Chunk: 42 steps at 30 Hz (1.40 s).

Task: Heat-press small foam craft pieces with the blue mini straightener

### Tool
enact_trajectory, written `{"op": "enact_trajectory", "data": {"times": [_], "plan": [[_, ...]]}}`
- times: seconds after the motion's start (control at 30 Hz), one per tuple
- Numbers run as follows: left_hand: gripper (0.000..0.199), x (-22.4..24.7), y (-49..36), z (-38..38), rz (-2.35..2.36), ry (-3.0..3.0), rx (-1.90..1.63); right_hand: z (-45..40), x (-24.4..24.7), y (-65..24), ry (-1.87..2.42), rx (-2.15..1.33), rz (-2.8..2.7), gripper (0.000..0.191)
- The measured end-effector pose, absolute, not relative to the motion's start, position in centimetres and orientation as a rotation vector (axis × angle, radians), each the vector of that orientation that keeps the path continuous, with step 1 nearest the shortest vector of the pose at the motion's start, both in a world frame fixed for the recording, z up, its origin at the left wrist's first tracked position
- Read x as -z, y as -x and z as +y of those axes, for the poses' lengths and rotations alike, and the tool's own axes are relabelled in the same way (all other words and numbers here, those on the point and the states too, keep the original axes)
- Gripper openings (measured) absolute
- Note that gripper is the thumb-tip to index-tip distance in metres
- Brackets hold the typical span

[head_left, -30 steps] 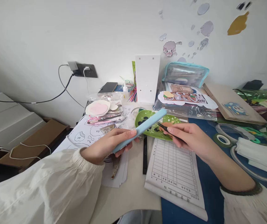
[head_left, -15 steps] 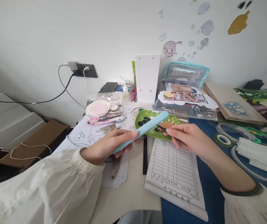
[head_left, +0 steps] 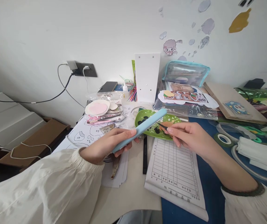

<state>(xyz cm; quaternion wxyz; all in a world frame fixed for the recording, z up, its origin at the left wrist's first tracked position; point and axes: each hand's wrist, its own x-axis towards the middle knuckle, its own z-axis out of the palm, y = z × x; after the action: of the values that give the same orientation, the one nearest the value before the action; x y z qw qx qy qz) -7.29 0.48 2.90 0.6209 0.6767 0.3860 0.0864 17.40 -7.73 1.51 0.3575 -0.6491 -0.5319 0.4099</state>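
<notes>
My left hand [head_left: 121,140] is closed around a long, slim light-blue bar [head_left: 150,120] with a rounded end, tilted up to the right. Between the thumb and fingers of my right hand [head_left: 184,133] is a thin black pointed tool [head_left: 163,126], tweezers-like, its tip close to the bar's side. Whether the tip touches the bar I cannot tell. Under both lies a green patterned plate [head_left: 139,114], holding dark pieces and an orange-brown piece, partly hidden by the bar and my fingers. A printed grid pad [head_left: 174,171] lies below my right hand.
Behind the plate stands a white upright panel [head_left: 147,77]. Bagged craft items [head_left: 105,109] and drawn sheets [head_left: 79,135] lie left. A teal-edged clear pouch [head_left: 186,73], a cardboard sheet [head_left: 237,104], a tape roll [head_left: 223,140] and white cloth [head_left: 259,154] are at right.
The blue bar's far end has shifted slightly left and up. The black tool in my right hand is turned a little, with its tip slightly higher; both grips stay the same.
</notes>
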Motion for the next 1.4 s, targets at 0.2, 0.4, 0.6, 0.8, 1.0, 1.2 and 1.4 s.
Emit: {"op": "enact_trajectory", "data": {"times": [0.2,0.4,0.6,0.8,1.0,1.2,1.4], "plan": [[0.047,-2.9,7.2,0.3,0.930,-1.494,-0.301,-8.1,-2.1,-18.1,1.748,-0.351,-1.665,0.019],[0.043,-2.5,7.4,0.3,0.911,-1.447,-0.405,-8.5,-1.4,-19.6,1.592,0.494,-2.209,0.018],[0.045,-2.7,7.3,0.2,0.982,-1.469,-0.346,-8.7,-1.0,-20.0,1.568,0.672,-2.297,0.017],[0.046,-2.8,7.3,0.2,0.997,-1.474,-0.328,-8.5,-0.7,-19.6,1.559,0.620,-2.289,0.020],[0.047,-2.8,7.3,0.1,1.009,-1.477,-0.335,-8.4,-0.6,-19.5,1.493,0.612,-2.304,0.018],[0.046,-2.8,7.3,0.1,1.001,-1.485,-0.335,-8.3,-0.5,-19.3,1.449,0.694,-2.302,0.017],[0.047,-2.8,7.3,0.1,1.004,-1.493,-0.333,-8.3,-0.5,-19.3,1.414,0.706,-2.328,0.018]]}}
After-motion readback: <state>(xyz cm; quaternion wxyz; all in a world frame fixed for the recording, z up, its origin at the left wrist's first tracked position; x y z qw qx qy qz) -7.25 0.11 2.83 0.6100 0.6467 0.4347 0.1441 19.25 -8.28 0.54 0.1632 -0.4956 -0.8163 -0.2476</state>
